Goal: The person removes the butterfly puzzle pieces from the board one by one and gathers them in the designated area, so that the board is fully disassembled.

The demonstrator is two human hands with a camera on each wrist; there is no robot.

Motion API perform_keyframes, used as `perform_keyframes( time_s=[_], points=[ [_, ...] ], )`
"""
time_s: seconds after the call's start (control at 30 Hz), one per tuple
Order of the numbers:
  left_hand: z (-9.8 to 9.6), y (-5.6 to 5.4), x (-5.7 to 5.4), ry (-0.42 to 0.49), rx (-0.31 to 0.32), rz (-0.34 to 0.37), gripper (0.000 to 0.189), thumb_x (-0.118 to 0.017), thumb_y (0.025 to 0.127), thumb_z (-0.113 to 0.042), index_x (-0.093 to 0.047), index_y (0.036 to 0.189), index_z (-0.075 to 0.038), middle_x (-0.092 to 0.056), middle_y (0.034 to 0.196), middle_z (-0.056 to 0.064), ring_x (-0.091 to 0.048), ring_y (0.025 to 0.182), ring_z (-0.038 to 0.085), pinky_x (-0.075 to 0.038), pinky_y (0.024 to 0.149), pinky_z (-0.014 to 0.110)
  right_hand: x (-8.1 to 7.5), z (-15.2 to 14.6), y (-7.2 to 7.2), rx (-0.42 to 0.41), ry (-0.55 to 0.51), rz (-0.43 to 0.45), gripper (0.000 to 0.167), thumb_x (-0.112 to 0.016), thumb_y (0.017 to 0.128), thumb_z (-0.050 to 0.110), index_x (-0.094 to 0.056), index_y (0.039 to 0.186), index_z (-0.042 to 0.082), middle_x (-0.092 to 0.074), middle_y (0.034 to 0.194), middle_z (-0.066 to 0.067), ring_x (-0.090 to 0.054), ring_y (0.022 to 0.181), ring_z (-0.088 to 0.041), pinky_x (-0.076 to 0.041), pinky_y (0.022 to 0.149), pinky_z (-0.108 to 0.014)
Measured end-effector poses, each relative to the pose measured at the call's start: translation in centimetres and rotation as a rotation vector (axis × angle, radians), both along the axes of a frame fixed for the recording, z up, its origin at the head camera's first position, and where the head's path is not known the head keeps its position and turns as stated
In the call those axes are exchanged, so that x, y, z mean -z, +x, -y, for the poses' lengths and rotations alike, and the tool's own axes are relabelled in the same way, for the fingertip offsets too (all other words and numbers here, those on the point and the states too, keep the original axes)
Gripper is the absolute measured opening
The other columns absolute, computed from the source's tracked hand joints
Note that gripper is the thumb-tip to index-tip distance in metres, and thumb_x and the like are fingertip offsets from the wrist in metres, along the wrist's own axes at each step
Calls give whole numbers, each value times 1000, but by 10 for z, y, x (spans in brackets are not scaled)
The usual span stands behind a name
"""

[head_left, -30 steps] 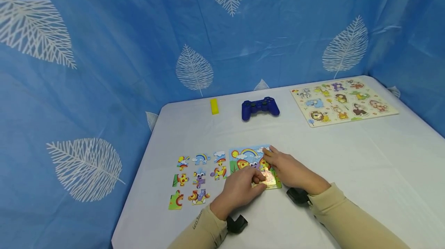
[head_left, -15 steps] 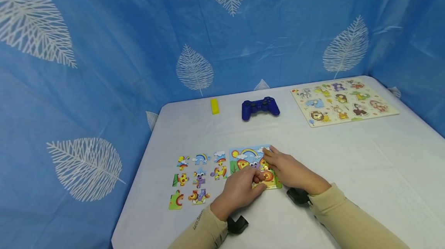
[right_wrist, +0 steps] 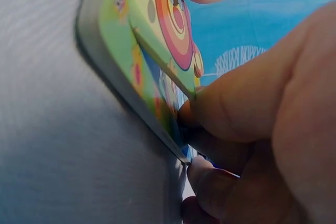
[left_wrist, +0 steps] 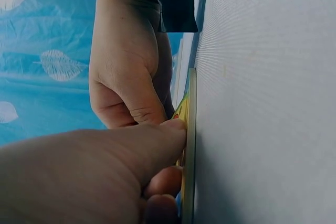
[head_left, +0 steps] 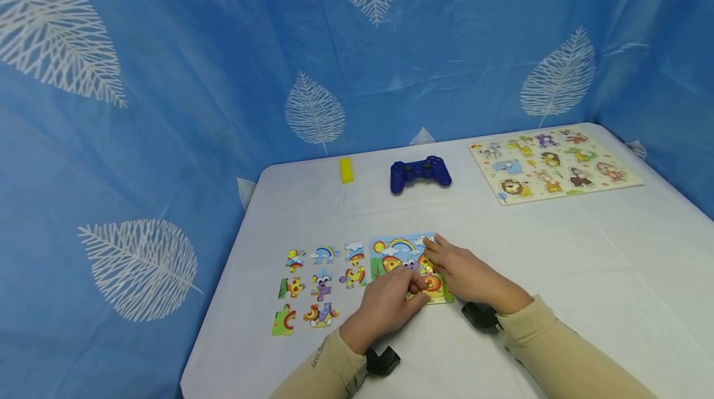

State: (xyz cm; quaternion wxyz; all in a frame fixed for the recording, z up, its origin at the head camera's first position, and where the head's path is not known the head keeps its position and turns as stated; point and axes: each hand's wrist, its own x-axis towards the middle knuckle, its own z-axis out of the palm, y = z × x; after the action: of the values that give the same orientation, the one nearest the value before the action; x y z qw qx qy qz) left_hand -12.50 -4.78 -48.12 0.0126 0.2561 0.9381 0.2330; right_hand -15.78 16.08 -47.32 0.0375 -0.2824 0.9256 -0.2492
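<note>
A square butterfly puzzle board (head_left: 401,244) lies on the white table under both hands. In the right wrist view, a puzzle piece (right_wrist: 176,40) with a red-and-yellow swirl tilts up from the board at its lower right corner. My left hand (head_left: 393,297) has curled fingers, its thumb and fingertip at the piece's left side. Along the board's right edge lies my right hand (head_left: 465,272), its thumb and a finger pinching the piece's corner while other fingertips touch the board. The fingertips are partly hidden in the head view.
Several loose puzzle pieces (head_left: 321,284) lie in rows left of the board. Farther back are a yellow block (head_left: 346,170), a blue game controller (head_left: 421,174) and a wooden animal puzzle board (head_left: 549,163). Blue leaf-print cloth hangs behind the table.
The bright glare on the swirl piece has faded and its picture shows, so its tilt has changed a little. Both hands stay nearly in place; the head view has shifted slightly.
</note>
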Motion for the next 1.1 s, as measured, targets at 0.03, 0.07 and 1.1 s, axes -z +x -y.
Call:
perform_keyframes(
  time_s=[0.03, 0.07, 1.1],
  points=[
    [0, 0, 0, 1, 2, 0, 15, -75, 94, -33, -68, 102, -23, -59, 90, -13, -49, 73, -4, -41, 63, 15, 0, 0, 0, 1, 1, -4, 40, -53, 105, 3, -55, 143, -7, -46, 155, -26, -33, 147, -51, -37, 112, -61],
    [0, 0, 0, 2, 5, 0, 14, -75, 94, -33, -68, 101, -23, -59, 91, -13, -49, 73, -5, -41, 63, 15, 0, 0, 0, 1, 1, -6, 40, -53, 104, 3, -55, 143, -7, -46, 155, -26, -33, 147, -51, -38, 112, -61],
    [0, 0, -1, 49, -51, 60, 16, -79, 92, -34, -68, 97, -22, -59, 84, -15, -47, 69, -6, -40, 61, 15, 0, 0, 2, -10, 11, -13, 41, -55, 104, 3, -55, 143, -8, -45, 155, -26, -33, 147, -51, -38, 112, -62]
  ],
)
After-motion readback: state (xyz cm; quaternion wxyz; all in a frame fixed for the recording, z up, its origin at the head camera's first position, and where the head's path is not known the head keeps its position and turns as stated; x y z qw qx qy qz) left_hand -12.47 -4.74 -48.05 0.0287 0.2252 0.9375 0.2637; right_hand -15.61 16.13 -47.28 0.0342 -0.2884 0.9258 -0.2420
